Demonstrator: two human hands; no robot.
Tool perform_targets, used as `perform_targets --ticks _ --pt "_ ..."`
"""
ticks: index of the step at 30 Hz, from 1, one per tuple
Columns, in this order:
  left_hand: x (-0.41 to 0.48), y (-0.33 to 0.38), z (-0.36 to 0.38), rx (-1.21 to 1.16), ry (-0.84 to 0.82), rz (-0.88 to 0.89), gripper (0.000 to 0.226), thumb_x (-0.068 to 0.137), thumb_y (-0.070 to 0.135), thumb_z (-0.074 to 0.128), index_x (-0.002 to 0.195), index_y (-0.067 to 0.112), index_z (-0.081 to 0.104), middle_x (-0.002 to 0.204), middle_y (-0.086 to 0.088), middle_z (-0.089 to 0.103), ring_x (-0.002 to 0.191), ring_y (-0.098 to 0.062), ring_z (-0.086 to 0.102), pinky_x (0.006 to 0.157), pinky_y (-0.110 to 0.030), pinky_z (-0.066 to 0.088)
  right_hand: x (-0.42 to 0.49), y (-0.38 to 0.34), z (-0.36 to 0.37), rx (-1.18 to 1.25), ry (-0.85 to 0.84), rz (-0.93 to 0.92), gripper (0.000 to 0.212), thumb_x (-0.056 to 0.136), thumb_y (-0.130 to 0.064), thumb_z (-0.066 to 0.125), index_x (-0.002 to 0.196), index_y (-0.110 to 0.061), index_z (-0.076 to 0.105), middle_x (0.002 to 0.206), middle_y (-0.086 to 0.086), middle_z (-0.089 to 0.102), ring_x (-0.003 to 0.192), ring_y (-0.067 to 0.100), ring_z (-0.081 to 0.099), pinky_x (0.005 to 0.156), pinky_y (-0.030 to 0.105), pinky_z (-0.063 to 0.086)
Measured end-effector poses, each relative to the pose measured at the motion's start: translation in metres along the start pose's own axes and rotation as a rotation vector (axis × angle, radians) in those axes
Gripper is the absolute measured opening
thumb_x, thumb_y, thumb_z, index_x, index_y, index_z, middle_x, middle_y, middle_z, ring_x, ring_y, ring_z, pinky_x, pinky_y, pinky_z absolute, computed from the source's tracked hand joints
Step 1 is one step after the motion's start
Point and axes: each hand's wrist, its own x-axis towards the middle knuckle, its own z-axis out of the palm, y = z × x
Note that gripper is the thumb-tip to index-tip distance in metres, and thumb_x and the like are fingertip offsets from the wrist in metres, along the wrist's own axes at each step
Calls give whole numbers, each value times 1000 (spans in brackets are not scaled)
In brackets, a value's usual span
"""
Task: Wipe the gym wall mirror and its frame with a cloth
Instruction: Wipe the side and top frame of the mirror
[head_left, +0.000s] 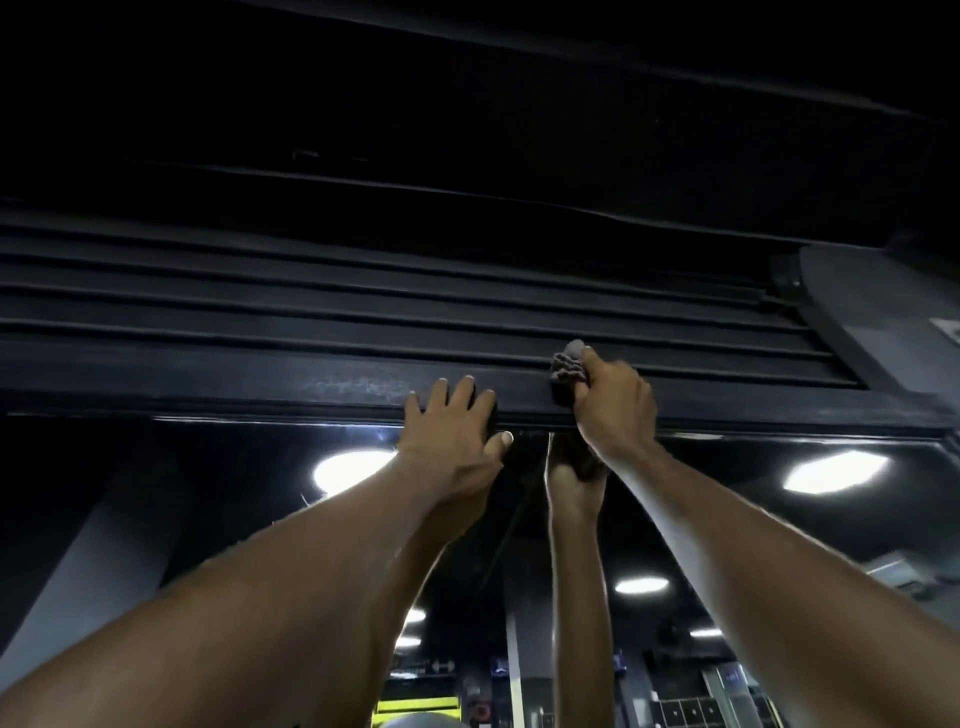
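Cloth (568, 365) within right fingers (597, 368), against frame (311, 375)

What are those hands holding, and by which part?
The right hand grips a bunched cloth by its lower end; the left hand holds nothing, flat on the frame.

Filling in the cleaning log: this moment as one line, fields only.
area: top frame | right hand: grips cloth against frame | left hand: flat on frame | mirror: just below both hands
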Motion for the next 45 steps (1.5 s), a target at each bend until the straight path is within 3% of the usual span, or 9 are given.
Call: perform_targets --ticks 6,9,13,20,26,30,37,42,45 --pt "2 -11 -6 -49 -16 11 57 106 53 31 158 32 22 167 -1 16 153 -28 12 123 -59 11 15 -18 8 207 -32 -3 25 104 -23 55 124 -32 69 98 8 70 90 29 66 67 30 48" --pt "-1 -30 -8 -29 17 -76 59 106 53 31 159 30 18 167 -3 15 153 -30 13 123 -61 11 2 -35 18 233 -49 -234 16 99 -33 66 113 -41 67 90 1 62 86 24 62 64 30 45" --pt "-17 -52 2 59 17 -51 65 106 54 28 162 31 3 170 -3 3 156 -27 3 126 -54 8 -23 -6 17 154 -79 -497 41 90 -13 64 128 -30 66 98 7 62 87 29 61 67 37 51" --pt "-20 -50 6 19 56 -51 64 107 53 26 163 30 7 171 -4 4 157 -26 1 127 -53 4 -56 0 15 63 42 -150 48 91 -9 64 135 -28 59 112 6 58 97 22 55 72 34 46" --pt "-22 -54 3 -11 60 -32 61 107 53 27 162 32 12 170 -3 9 157 -26 6 126 -53 6 -59 -21 7 51 -96 61 40 95 -63 46 128 -43 53 125 6 57 115 31 56 102 56 44" --pt "-23 -56 -1 -28 104 -10 58 106 53 30 159 32 22 166 -1 21 153 -25 16 123 -53 15 -55 -29 10 106 -45 191 42 100 -47 58 140 -40 51 118 7 64 109 30 62 81 34 47" --pt "-19 -70 -1 -40 126 -44 49 106 51 32 151 30 31 157 -4 30 148 -27 24 122 -62 15 -48 -73 19 320 32 -188 41 101 -11 54 133 -36 62 113 -2 58 96 9 51 70 15 38" --pt "-28 -103 -4 9 140 -55 55 105 53 31 156 34 22 160 -3 25 150 -26 21 121 -61 15 6 -99 35 96 35 49 36 100 -14 57 130 -32 60 124 9 65 113 34 59 91 43 45" --pt "-37 -119 -2 14 154 -38 58 105 53 32 158 35 17 165 0 17 154 -24 15 124 -60 13 -6 -135 40 29 -53 -146 38 96 -16 61 129 -33 61 118 9 69 112 35 62 93 45 40"
